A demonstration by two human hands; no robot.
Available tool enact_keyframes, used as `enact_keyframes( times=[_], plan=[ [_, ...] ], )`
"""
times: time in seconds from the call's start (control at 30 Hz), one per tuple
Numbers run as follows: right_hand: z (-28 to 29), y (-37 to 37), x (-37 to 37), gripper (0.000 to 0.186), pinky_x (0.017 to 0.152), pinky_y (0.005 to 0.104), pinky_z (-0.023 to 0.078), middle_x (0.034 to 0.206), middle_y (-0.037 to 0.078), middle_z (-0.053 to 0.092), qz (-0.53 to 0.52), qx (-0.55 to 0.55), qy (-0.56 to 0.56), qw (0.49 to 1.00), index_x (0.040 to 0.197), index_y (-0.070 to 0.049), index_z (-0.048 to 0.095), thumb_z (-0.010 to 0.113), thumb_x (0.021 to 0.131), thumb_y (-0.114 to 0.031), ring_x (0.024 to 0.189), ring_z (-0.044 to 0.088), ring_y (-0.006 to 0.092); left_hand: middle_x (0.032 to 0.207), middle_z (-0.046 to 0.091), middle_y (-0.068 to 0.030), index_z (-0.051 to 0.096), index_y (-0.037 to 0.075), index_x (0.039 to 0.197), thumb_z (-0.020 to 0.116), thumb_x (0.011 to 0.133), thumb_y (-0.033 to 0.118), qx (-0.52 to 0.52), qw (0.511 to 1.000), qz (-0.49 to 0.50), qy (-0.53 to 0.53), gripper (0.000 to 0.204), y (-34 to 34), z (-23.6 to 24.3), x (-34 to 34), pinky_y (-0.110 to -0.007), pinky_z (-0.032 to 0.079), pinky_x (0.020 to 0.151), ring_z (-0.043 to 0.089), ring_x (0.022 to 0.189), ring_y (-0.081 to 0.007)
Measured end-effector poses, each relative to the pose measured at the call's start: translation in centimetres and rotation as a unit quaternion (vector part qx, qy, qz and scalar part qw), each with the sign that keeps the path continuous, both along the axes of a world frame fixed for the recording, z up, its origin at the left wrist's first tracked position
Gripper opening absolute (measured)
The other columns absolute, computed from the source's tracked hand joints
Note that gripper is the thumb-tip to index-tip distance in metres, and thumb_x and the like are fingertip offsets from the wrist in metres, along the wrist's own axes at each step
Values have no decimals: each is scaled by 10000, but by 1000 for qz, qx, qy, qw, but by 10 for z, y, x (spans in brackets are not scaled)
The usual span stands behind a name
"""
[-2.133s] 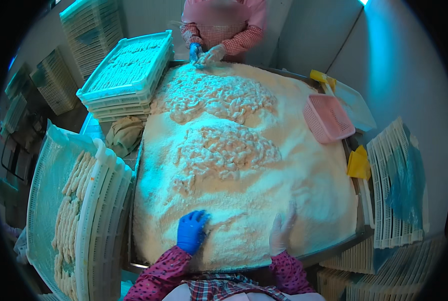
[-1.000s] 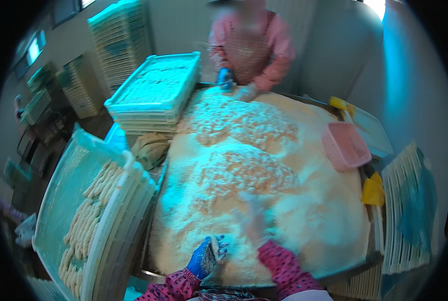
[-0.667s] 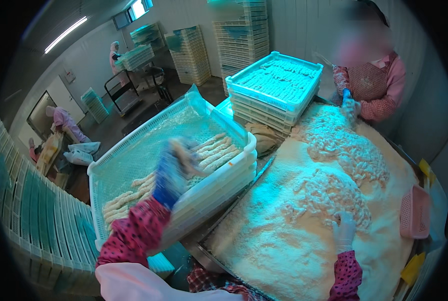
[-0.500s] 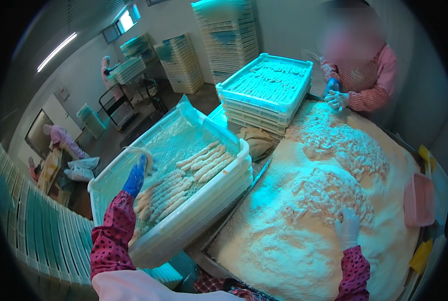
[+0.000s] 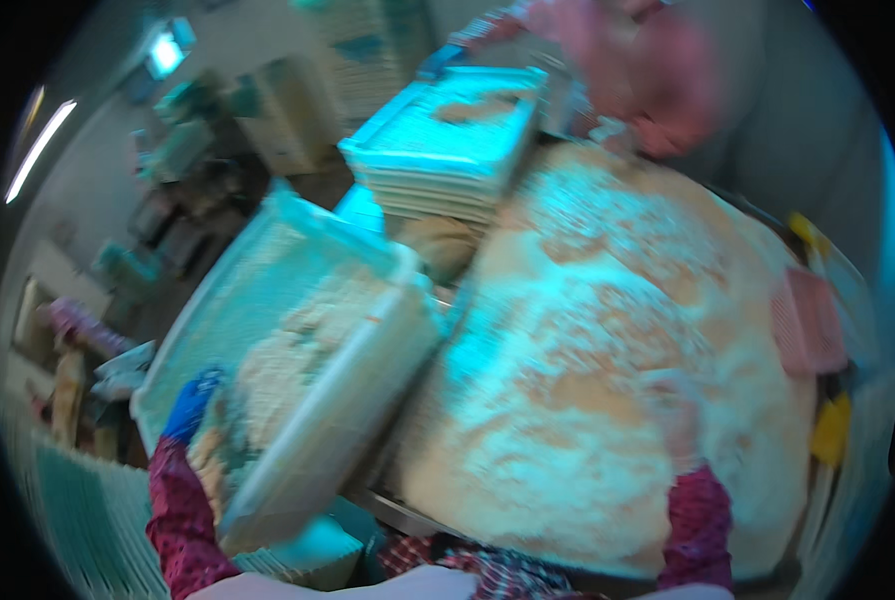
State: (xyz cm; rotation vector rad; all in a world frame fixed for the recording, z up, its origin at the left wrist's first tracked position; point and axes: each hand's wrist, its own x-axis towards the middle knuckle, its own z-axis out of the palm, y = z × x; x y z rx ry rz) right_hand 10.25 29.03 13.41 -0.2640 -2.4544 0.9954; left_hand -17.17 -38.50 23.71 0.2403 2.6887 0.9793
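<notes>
Since the last frame, the co-worker's blue-gloved hand (image 5: 439,64) has gone to the far tray stack (image 5: 427,192), and our left hand (image 5: 195,400) has slid towards the near end of our tray (image 5: 332,440).
Pale crumbs (image 5: 507,490) hide most of the worktop (image 5: 399,510), with a smeared mound of pieces (image 5: 617,325) in the middle. Beside it, our tray holds pale strips (image 5: 282,375), their rows too blurred for us to count. A pink basket (image 5: 807,322) sits at the right edge. Our hands are well apart: the left touches or hovers by the strips, we cannot tell whether gripping one; the right hand (image 5: 670,410) blurs over the crumbs near the mound, its finger pose unclear.
</notes>
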Motion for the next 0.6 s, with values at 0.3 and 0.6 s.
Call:
enact_keyframes(
  times=[0.3,0.6],
  plan=[
    [-45,-37,81,440,860,381,467,1111,140,600,-43,-33,-212,976,1158,-77,572,671,740,-174,958,597,285,1314,458,-187,432,26,1319,709,786,239,116,938,-326,-2,638,303,-63,147,-407,335,1021,431,1221,-319],
    [-57,7,-15,210,707,420,459,789,111,603,-185,186,-51,964,896,-93,600,670,713,-167,754,578,292,957,575,-120,566,157,1158,647,767,183,127,903,-386,142,400,470,-203,219,-427,469,698,559,847,-333]
  ],
)
